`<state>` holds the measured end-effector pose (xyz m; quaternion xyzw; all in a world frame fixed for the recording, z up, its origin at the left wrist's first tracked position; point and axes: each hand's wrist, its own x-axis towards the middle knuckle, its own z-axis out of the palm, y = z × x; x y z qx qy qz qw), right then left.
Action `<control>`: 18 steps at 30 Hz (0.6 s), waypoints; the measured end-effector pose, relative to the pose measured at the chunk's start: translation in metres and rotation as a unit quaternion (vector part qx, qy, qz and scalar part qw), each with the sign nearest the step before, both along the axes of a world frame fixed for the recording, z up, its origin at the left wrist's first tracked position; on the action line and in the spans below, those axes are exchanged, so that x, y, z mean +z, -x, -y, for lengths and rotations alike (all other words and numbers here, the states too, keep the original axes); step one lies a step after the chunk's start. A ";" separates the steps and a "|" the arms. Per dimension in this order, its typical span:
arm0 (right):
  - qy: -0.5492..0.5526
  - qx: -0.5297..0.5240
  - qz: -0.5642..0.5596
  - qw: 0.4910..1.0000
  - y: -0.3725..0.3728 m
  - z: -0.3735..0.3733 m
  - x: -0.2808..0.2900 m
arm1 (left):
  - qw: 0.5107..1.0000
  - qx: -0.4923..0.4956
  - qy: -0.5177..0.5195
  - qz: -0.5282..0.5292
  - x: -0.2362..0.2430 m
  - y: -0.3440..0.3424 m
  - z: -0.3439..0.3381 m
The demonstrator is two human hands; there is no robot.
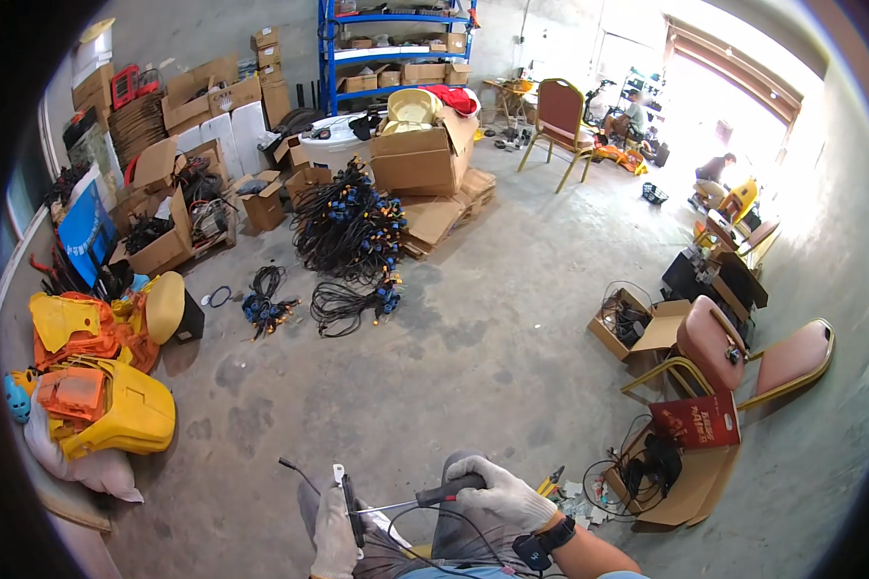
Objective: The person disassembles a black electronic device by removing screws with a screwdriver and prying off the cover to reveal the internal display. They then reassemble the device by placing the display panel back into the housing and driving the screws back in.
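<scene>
In a pale work glove, my left hand [332,537] grips a narrow black device [354,510] with light metal tabs at its ends, held upright above my lap. My right hand [508,494], also gloved, is wrapped round the black and red handle of a screwdriver [446,492]. Its thin shaft points left and its tip meets the side of the device; whether it sits in a screw is too small to tell. A black cable [481,537] loops below the right hand across my legs. A short lead with a black plug [288,463] sticks out left of the device.
Yellow-handled pliers [551,481] lie right of my knee, beside an open cardboard box [710,492] with black cables. Chairs [714,343] stand farther right. Yellow and orange plastic housings [130,410] are piled left. Bundled black cables [343,227] lie ahead. Two people work near the bright doorway.
</scene>
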<state>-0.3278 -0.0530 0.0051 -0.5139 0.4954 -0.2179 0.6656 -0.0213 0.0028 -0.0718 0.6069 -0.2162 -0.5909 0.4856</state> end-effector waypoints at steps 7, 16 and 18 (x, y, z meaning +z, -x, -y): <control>0.033 0.034 -0.032 0.998 0.007 0.006 -0.017 | 0.998 -0.007 0.026 0.063 0.013 0.008 0.000; 0.049 -0.033 0.072 0.996 0.008 0.002 -0.028 | 0.997 -0.016 0.023 0.074 0.015 0.010 0.001; 0.106 -0.011 0.016 0.994 0.008 0.003 -0.025 | 0.996 -0.009 0.021 0.081 0.017 0.011 0.001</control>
